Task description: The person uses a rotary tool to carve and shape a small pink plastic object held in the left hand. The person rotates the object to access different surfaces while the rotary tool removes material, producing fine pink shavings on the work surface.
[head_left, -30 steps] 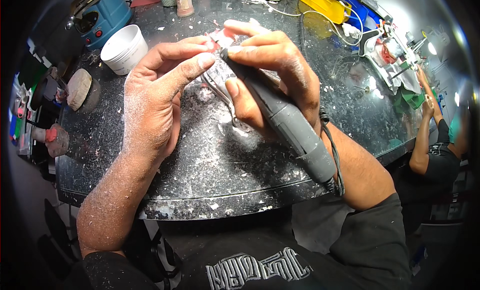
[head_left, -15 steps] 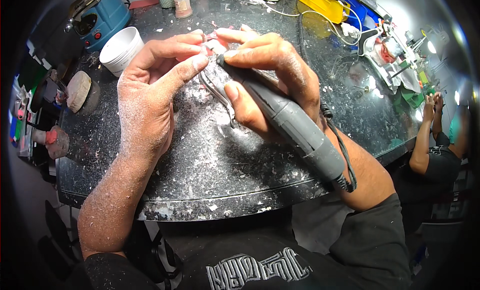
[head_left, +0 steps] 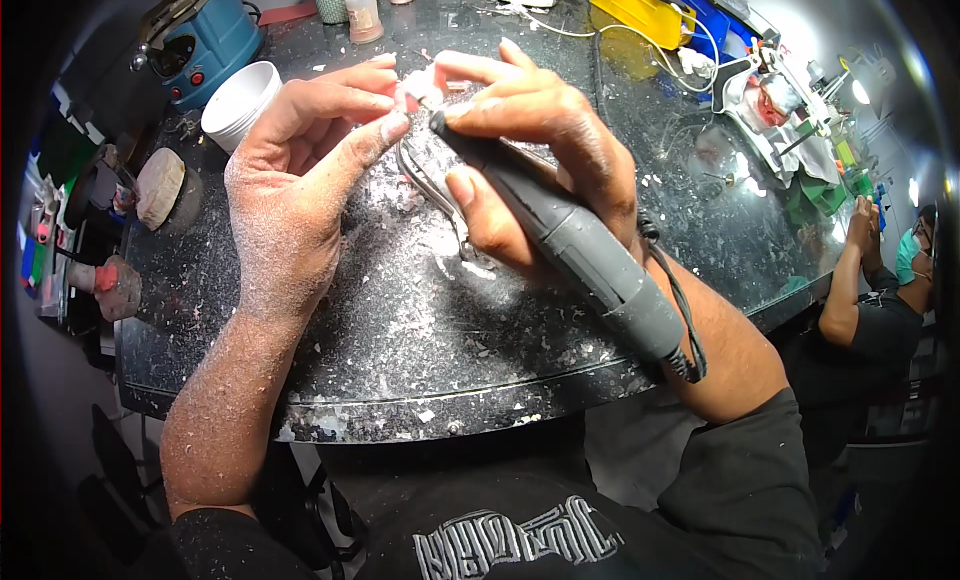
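Upper centre: our left hand (head_left: 290, 180) pinches a small pink-white piece (head_left: 418, 84); our right hand (head_left: 530, 160) grips a grey rotary handpiece (head_left: 580, 255), fingers closed.

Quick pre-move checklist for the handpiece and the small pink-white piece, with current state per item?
1. Left hand pinches the small pink-white piece at the fingertips: ok.
2. Right hand has a pen-style grip on the grey handpiece: ok.
3. Handpiece tip meets the piece: cannot tell, fingers hide it.
4. Handpiece cable hangs free at the forearm, no snag: ok.
5. Countertop under the hands: not ok, covered in white dust and chips.
6. White cup apart from both hands: ok.
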